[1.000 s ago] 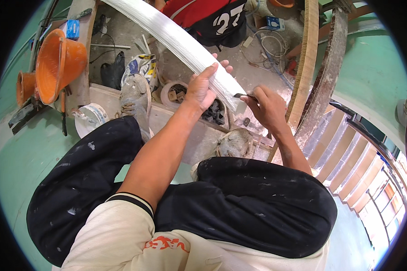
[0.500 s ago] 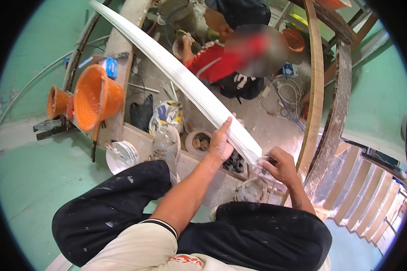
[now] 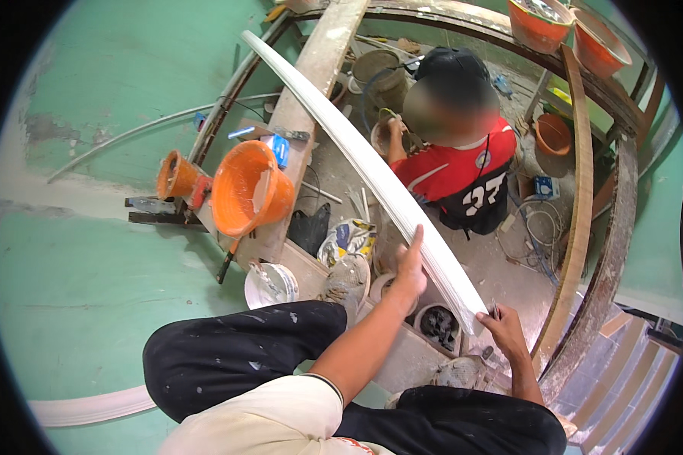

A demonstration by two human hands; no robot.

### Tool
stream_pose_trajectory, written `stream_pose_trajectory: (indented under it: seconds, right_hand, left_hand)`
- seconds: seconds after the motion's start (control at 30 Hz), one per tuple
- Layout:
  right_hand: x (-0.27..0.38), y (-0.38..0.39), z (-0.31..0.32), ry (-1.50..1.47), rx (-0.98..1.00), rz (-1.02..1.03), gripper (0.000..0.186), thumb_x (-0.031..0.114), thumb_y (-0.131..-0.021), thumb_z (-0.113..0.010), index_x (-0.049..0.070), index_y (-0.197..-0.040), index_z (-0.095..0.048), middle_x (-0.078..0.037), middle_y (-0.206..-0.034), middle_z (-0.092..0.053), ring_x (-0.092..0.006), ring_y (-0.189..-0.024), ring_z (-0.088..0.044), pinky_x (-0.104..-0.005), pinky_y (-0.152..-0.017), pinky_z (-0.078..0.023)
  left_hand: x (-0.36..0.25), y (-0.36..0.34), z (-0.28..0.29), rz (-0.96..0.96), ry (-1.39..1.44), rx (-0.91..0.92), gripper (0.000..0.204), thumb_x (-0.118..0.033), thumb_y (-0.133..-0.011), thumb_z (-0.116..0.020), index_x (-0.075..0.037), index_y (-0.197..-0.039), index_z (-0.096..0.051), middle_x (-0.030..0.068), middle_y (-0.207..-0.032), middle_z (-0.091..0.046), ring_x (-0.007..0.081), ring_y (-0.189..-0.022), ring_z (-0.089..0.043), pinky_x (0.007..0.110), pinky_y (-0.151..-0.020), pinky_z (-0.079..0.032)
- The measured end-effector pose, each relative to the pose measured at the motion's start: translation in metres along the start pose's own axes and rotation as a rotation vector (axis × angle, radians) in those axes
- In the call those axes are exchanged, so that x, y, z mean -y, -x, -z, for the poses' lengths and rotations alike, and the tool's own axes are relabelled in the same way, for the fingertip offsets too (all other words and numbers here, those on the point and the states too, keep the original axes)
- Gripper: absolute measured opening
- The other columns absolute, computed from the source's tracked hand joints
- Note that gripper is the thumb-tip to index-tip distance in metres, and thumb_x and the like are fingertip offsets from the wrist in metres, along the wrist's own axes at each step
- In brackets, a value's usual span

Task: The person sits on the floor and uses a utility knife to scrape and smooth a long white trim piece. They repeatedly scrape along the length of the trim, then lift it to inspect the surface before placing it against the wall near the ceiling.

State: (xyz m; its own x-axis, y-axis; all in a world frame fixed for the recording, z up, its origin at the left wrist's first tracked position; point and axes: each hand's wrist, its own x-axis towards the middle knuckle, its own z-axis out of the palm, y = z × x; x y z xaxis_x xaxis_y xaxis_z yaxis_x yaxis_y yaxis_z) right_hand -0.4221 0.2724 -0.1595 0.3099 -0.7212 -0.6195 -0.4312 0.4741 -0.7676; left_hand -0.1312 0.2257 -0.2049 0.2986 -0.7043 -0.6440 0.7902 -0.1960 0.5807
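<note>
A long white ridged moulding (image 3: 357,155) slants from the upper left down to its near end at the lower right. My left hand (image 3: 410,271) holds it from beneath, a little short of that end, with one finger laid up along its side. At the near end, the fingers of my right hand (image 3: 507,332) pinch the moulding's corner. A small dark thing shows between those fingers, too little visible to name. Below the near end stands a round container (image 3: 437,324) of dark lumps.
Left, an orange bucket (image 3: 243,189) sits by a plank (image 3: 300,114), with a white pail (image 3: 269,287) nearer me. Below, a co-worker in a red and black shirt (image 3: 455,178) crouches beyond the moulding. A curved wooden beam (image 3: 577,205) rises at right; steps (image 3: 615,379) lie lower right.
My view has shifted, so the scene sits lower and farther right. The co-worker's head has come up from its bent position. Both my hands remain at the moulding's near end.
</note>
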Motion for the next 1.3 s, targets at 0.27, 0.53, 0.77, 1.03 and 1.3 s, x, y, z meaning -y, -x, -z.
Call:
stream_pose_trajectory:
  seconds: [0.27, 0.53, 0.77, 1.03, 1.3]
  right_hand:
    - [0.013, 0.012, -0.007, 0.024, -0.020, 0.090, 0.033, 0.023, -0.087, -0.088, 0.002, -0.081, -0.064, 0.004, -0.070, -0.050, -0.0092, -0.067, -0.042, -0.0315, -0.059, -0.036]
    - [0.034, 0.042, -0.029, 0.474, -0.258, 0.661, 0.025, 0.015, -0.076, -0.087, 0.007, -0.080, -0.063, -0.012, -0.072, -0.058, -0.0347, -0.062, -0.060, -0.0420, -0.056, -0.046]
    - [0.032, 0.053, -0.039, 0.525, -0.227, 0.804, 0.029, 0.019, -0.075, -0.090, 0.008, -0.086, -0.066, -0.011, -0.077, -0.061, -0.0295, -0.066, -0.063, -0.0407, -0.057, -0.048]
    - [0.007, 0.050, 0.005, -0.009, -0.488, 0.032, 0.029, 0.028, -0.098, -0.080, 0.001, -0.092, -0.070, 0.001, -0.070, -0.053, -0.0086, -0.067, -0.044, -0.0297, -0.060, -0.039]
    - [0.004, 0.048, 0.001, 0.087, -0.307, 0.153, 0.018, 0.016, -0.101, -0.074, 0.000, -0.096, -0.067, 0.002, -0.073, -0.048, -0.0087, -0.070, -0.040, -0.0284, -0.061, -0.036]
  left_hand:
    - [-0.132, -0.100, -0.022, -0.333, -0.263, -0.314, 0.094, -0.037, -0.085, -0.093, 0.001, -0.153, -0.040, 0.0224, -0.138, -0.061, 0.0324, -0.123, -0.063, 0.048, -0.105, -0.054]
    - [-0.141, -0.115, -0.007, -0.174, -0.123, 0.122, 0.024, -0.039, -0.093, -0.066, -0.018, -0.087, -0.056, 0.0037, -0.064, -0.054, 0.0224, -0.056, -0.057, 0.040, -0.059, -0.054]
    - [-0.150, -0.103, 0.013, -0.121, 0.081, 0.294, 0.041, -0.037, -0.080, -0.062, -0.007, -0.105, -0.049, 0.0100, -0.086, -0.046, 0.0213, -0.069, -0.047, 0.035, -0.056, -0.042]
    - [-0.153, -0.105, 0.019, -0.091, 0.174, 0.412, 0.042, -0.032, -0.082, -0.061, -0.008, -0.115, -0.051, 0.0114, -0.093, -0.046, 0.0219, -0.074, -0.048, 0.035, -0.059, -0.042]
    - [-0.160, -0.106, 0.019, -0.053, 0.230, 0.471, 0.049, -0.039, -0.082, -0.060, -0.005, -0.116, -0.052, 0.0131, -0.094, -0.045, 0.0238, -0.075, -0.047, 0.037, -0.061, -0.043]
